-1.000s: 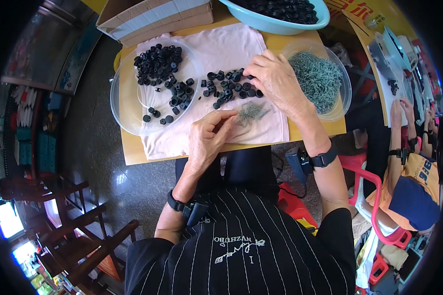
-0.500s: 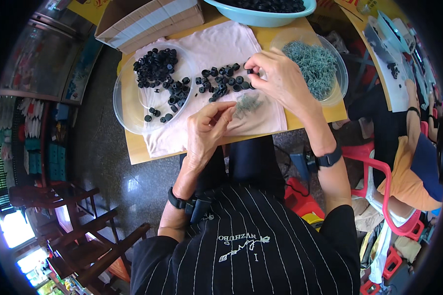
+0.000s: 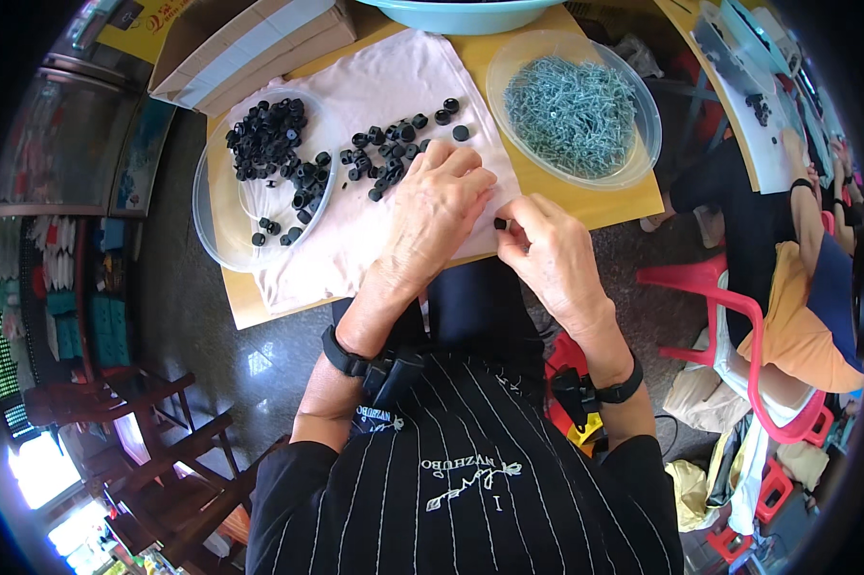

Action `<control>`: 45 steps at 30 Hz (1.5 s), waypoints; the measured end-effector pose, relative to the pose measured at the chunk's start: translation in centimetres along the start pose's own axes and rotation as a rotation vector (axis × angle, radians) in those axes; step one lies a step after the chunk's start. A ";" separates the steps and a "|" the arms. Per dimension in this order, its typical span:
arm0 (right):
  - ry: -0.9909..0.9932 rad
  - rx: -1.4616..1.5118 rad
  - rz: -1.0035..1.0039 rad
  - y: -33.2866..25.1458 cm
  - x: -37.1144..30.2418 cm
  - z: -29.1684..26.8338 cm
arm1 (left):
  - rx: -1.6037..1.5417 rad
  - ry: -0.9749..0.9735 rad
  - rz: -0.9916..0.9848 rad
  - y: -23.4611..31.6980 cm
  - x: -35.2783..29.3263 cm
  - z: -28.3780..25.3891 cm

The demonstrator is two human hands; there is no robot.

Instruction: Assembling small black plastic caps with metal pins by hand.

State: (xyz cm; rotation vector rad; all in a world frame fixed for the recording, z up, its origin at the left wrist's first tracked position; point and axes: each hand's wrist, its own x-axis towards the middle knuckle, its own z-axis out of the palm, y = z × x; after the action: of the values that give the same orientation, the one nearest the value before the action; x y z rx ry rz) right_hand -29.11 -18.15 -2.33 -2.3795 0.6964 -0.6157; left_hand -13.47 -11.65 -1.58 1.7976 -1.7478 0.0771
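The right hand (image 3: 555, 261) pinched a small black cap (image 3: 501, 223) between thumb and forefinger, just above the near edge of a pale pink cloth (image 3: 413, 77). Close beside it, toward the middle, the left hand (image 3: 430, 216) lay back upward over the cloth, its fingers bent and together. Its fingertips were turned away, so whether it gripped anything could not be told.

Beyond the left hand, loose black caps (image 3: 384, 158) were scattered on the cloth, a few of them set apart toward the right. The cloth covered the middle of a yellow table (image 3: 604, 206). On its left stood a clear round tub (image 3: 210, 238) with more black caps, mostly heaped at the far side. On the right, another clear tub (image 3: 650, 158) held a thick layer of silvery screws (image 3: 571, 110). A cardboard box (image 3: 250, 59) and a light blue basin (image 3: 461, 19) stood along the far edge. Farther right, near a pink plastic chair (image 3: 753, 326), a co-worker's arm (image 3: 808, 225) reached toward another table.
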 end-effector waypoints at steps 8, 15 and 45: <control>-0.061 0.393 0.174 0.1 0.2 -1.2 | -0.082 0.008 -0.045 -0.1 -0.1 0.3; -0.126 1.187 0.460 0.0 0.6 -1.9 | -1.099 0.182 -0.557 1.0 -2.5 -1.5; -0.116 1.453 0.504 -2.1 0.6 2.0 | -1.431 0.353 -0.620 1.8 -5.8 -1.1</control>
State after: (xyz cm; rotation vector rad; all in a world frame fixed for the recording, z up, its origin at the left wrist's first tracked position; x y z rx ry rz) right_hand -26.85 -16.25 -2.24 -0.8445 0.4697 -0.4703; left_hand -15.41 -5.93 -2.61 0.9868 -0.5243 -0.8320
